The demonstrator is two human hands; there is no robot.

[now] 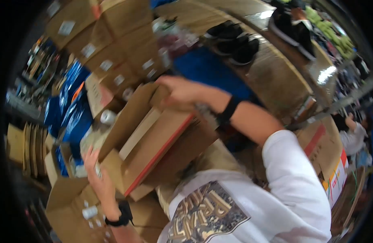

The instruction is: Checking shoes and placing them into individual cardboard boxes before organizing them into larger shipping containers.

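Note:
A cardboard box [170,139] with a red stripe along one edge is tilted in front of my white shirt, its brown flaps standing up. At its upper end, my right hand [179,91] has its fingers bent over the cardboard edge. My left hand [99,177] is beside the box's lower left end, fingers stretched upward and apart; whether it touches the cardboard, I cannot tell. Each wrist wears a black band. Below the left hand, an open carton [67,194] contains a white roll [89,212] and several small pale pieces.
Stacked cartons [125,44] rise at the far left, near blue plastic-wrapped bundles [69,109]. Black shoes [235,40] lie on a brown-covered surface [275,77] at the back right. Flattened cardboard [30,146] leans at left. Another person's arm [352,135] shows at right.

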